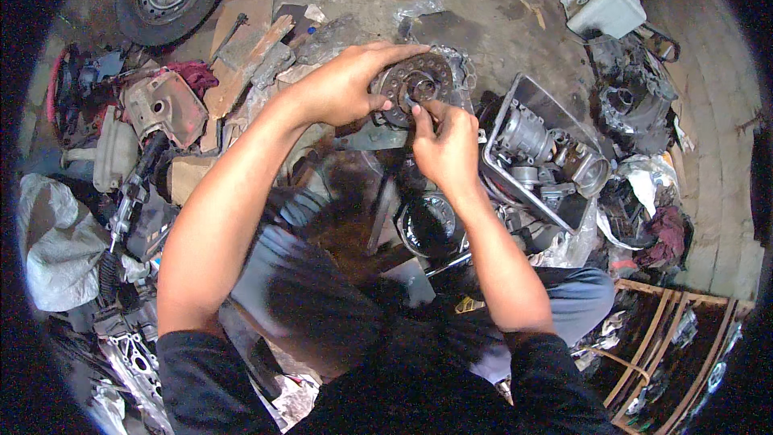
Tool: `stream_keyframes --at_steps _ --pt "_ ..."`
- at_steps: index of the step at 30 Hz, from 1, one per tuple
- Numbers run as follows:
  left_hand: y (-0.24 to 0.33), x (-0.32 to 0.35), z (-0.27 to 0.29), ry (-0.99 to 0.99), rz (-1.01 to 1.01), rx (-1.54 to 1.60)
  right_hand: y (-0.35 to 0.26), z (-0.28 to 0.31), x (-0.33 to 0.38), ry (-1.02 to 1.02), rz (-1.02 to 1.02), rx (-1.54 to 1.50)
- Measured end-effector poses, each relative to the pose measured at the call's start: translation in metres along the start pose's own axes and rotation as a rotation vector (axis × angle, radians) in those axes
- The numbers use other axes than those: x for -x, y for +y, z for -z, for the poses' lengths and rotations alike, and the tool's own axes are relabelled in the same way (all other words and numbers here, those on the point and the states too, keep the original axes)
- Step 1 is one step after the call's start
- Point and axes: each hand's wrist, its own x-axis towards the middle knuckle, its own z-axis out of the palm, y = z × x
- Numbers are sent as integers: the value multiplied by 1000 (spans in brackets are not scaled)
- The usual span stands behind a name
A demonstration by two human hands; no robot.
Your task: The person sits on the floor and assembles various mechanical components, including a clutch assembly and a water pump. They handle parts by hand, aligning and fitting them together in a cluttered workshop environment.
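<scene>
Gripping the round metal disc (419,84) by its rim, the left hand (342,84) steadies it face-up, axis toward the camera, just left of the parts tray (503,125). Right hand (444,145) fingers pinch at the disc's hub, working the centre; what they hold, I can't tell.

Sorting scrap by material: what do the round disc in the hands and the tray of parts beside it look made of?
The round disc, gripped by the left hand and fingered by the right hand, looks like dull grey metal, oily, with holes around its hub. The tray looks like sheet metal: thin, shiny bent rim.
</scene>
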Motion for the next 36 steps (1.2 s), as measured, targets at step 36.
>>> stream_keyframes --at_steps 36 --pt "2 -2 15 -100 14 -18 3 41 -6 -117 -39 215"
